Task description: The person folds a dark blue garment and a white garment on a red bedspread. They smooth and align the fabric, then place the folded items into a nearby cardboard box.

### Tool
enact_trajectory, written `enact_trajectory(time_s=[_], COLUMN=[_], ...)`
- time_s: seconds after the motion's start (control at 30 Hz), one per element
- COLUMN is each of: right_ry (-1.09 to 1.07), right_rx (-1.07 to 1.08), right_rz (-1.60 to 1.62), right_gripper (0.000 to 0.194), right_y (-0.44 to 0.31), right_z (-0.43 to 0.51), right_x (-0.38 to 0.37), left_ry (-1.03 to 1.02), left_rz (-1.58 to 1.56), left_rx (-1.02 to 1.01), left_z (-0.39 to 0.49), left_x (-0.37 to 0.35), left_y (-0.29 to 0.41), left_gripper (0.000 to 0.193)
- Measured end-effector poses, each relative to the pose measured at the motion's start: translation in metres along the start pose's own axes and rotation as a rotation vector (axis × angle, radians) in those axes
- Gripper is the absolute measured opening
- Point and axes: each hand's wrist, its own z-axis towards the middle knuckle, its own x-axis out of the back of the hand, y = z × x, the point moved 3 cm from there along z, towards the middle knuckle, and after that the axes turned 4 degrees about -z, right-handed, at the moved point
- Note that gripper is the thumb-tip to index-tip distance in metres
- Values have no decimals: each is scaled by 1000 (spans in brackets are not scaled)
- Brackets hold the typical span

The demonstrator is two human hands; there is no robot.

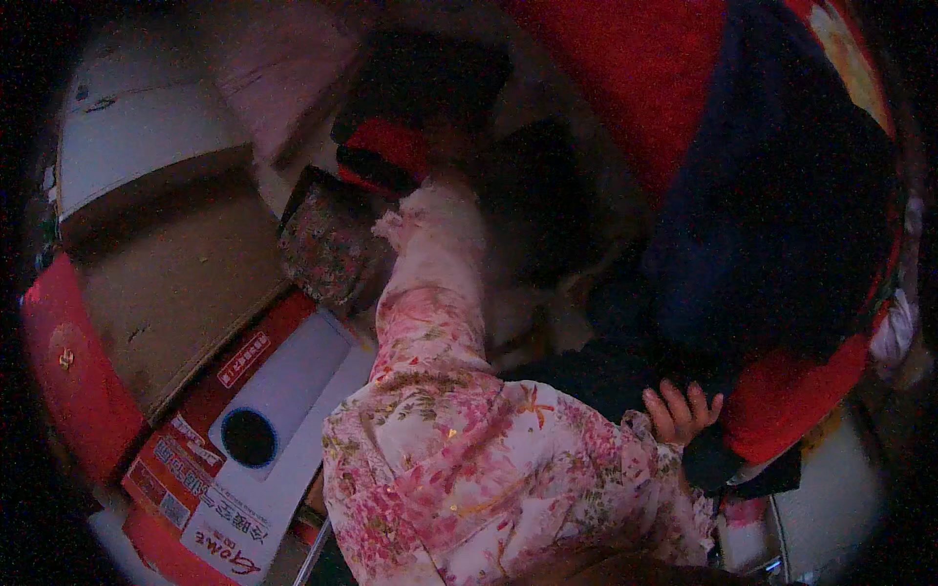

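My left arm, in a pink floral sleeve [432, 293], reaches forward into deep shade. Only a dim outline of my left hand [451, 150] shows beyond the cuff, so its grip is unclear. Beside it lies a red and black item [385, 150], too dark to name. A boxy item with a speckled, patterned side [330, 242] stands left of that forearm. On the right, my right hand [676, 414] has its fingers apart and holds nothing visible. It is near dark fabric [615, 381] and a red cloth [795, 395].
A printed red and white carton [293, 410] is at the lower left, beside a brown cardboard surface [183, 271]. White board [146, 124] lies above it, and a red bag or box [77, 366] stands at the left rim. Large dark blue cloth [769, 220] and red fabric [637, 80] fill the right.
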Motion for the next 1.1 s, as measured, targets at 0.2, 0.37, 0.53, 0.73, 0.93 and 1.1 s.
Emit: enact_trajectory(time_s=[0.2, 0.37, 0.53, 0.73, 0.93, 1.1], right_ry=[21, -6, -70, -142, -166, -120], right_rx=[13, -7, -114, -202, -197, -284], right_rz=[13, -13, 35, 77, 120, 164], right_gripper=[16, 16, 17, 24, 26, 25], right_y=[-25, -24, -25, -25, -21, -16], right_z=[17, 25, 15, 3, 2, 5], right_x=[1, 6, 11, 9, -5, -20], left_ry=[-37, -57, -63, -81, -85, -55], left_rz=[-1, 3, 7, 18, 16, -36], left_rx=[-10, -23, -29, -26, -16, -35], left_z=[6, -1, -6, -42, -94, -134], left_x=[-5, 4, 4, 5, -2, -23], left_y=[-12, -27, -30, -43, -59, -33], left_gripper=[43, 43, 42, 42, 42, 42])
